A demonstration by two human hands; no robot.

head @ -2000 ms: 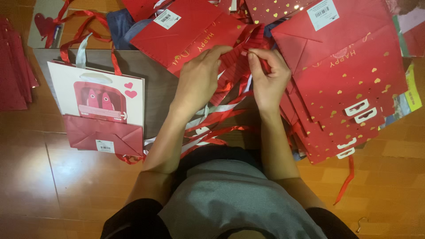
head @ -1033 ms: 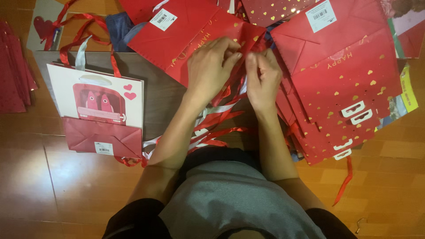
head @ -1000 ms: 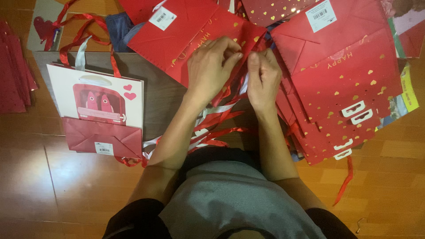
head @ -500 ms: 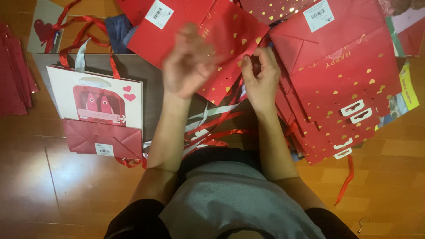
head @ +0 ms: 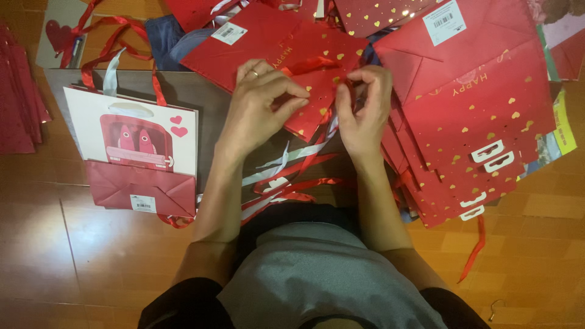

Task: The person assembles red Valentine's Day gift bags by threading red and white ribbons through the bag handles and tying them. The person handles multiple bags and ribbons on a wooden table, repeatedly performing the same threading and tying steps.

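Observation:
A flat red gift bag (head: 286,49) with gold hearts lies in front of me on a pile of similar bags. My left hand (head: 256,109) rests on its lower edge, fingers pinching the paper near a red ribbon handle (head: 314,64). My right hand (head: 364,109) pinches the same ribbon and bag edge from the right. Both hands meet at the bag's near corner. Loose red and white ribbons (head: 286,176) trail below my wrists.
A stack of red heart-printed bags (head: 481,122) fans out on the right. A white bag with a red picture (head: 131,137) lies at left on a brown sheet (head: 189,91). More red bags (head: 18,103) sit at the far left. Wooden floor (head: 91,256) surrounds everything.
My left hand lifted off the bag and came back down onto its near edge. The bag shifted slightly, and both hands now pinch the ribbon at its corner.

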